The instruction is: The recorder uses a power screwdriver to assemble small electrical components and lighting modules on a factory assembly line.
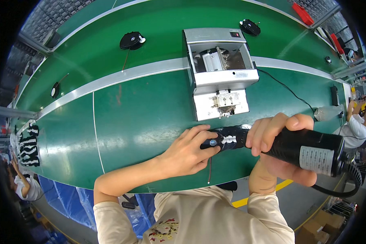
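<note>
My right hand is wrapped round a thick black electric screwdriver with a pale label and a coiled cord at its rear. The tool lies nearly level, its nose pointing left; the tip I cannot make out. On the green bench, my left hand grips a black plastic part with white pieces on its top. Thumb and fingers press on the left end of it and hide that side. A thin reddish wire hangs toward the near edge. Just beyond stands a grey metal screw feeder with an open top bin.
Behind a metal rail lies a green belt with black round parts, one at the left and one at the right. A black cable runs right from the feeder to a clear plastic bag. Other people sit at both sides.
</note>
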`<state>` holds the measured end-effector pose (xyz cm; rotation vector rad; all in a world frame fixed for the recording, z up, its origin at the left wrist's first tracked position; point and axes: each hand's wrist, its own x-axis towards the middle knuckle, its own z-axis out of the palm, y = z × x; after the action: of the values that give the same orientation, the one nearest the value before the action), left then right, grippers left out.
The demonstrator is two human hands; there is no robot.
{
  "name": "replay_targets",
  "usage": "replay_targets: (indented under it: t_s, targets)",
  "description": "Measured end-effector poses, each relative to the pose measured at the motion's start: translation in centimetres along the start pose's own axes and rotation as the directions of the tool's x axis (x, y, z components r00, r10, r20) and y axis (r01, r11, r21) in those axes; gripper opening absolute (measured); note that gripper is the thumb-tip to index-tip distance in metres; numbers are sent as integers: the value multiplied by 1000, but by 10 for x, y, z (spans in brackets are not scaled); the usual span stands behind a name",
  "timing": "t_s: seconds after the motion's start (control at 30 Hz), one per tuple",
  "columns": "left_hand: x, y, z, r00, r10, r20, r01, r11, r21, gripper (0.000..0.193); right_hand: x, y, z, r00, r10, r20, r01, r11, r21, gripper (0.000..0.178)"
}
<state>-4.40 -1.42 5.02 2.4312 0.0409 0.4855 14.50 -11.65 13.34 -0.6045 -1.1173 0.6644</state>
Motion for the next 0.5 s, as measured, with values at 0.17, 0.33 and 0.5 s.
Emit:
replay_targets:
  t_s: [0.17,0.33,0.5]
  targets:
    - [-4,-11,12,999,3,-33,-4,999,-39,32,31,13,-1,998,-64,-6,64,997,42,102]
    - [-7,-12,10,999,-9,-43,6,998,-60,29,56,24,-4,993,-112,-22,112,994,11,105]
    - [-11,-13,7,998,-5,-58,2,998,-56,26,57,33,5,989,29,-144,-41,996,-82,102]
